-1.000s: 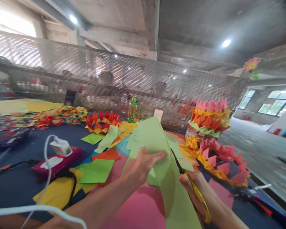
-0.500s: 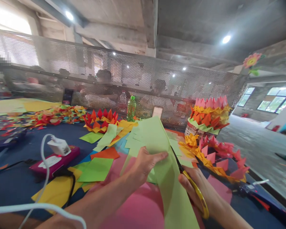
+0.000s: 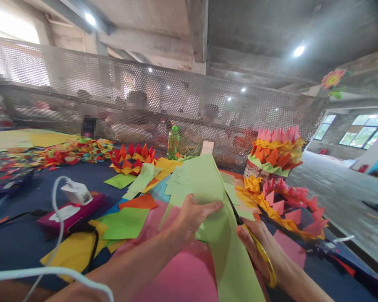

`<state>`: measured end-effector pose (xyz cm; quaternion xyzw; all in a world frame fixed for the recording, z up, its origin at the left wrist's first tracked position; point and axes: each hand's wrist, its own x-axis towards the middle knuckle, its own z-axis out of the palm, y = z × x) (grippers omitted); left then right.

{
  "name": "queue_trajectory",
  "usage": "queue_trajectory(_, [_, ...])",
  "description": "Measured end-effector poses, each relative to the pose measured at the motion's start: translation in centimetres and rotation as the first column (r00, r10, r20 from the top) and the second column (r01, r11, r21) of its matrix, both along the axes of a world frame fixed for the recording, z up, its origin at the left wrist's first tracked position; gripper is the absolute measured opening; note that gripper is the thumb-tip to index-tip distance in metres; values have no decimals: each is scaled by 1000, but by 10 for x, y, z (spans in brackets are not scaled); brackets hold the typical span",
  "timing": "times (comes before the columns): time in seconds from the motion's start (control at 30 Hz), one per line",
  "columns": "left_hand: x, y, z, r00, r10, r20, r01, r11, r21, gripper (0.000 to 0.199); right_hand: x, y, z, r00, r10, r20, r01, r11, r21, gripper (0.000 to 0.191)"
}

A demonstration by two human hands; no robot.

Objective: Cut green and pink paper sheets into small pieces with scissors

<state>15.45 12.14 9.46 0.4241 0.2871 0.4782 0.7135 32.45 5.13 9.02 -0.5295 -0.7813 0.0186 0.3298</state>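
My left hand (image 3: 195, 216) pinches a light green sheet of paper (image 3: 204, 176), its thumb lying across the top. In my right hand (image 3: 258, 239) is a pair of scissors with yellow handles (image 3: 264, 256). The dark blades (image 3: 232, 205) lie along the sheet's right side, where a long strip hangs toward me. Pink paper (image 3: 182, 272) lies below my left forearm. Several small green, orange and yellow paper pieces (image 3: 126, 222) are spread to the left of my hands.
A purple power strip (image 3: 66, 218) with a white charger (image 3: 77, 193) and cables sits at left. Folded paper rings (image 3: 134, 159) and a stack of paper petals (image 3: 277, 151) stand behind. A green bottle (image 3: 173, 144) is near the perforated metal screen (image 3: 176, 96). A glue gun (image 3: 334, 251) lies at right.
The view has shifted very slightly. Both hands, the scissors and the green sheet stay nearly in the same place.
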Motion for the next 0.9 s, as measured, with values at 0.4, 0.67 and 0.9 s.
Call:
queue_trajectory(0.4, [0, -2, 3, 1000, -10, 1, 10, 1000, 3, 41, 3, 4, -11, 997, 6, -72, -17, 988, -157, 46])
queue_trajectory(0.67, [1, 0, -3, 1000, -7, -30, 7, 1000, -1, 41, 3, 3, -5, 1000, 12, 1, -11, 993, -120, 50])
queue_trajectory(0.9, [2, 1, -6, 999, -30, -17, 31, 999, 23, 42, 0, 2, 3, 999, 45, 17, -44, 995, -85, 52])
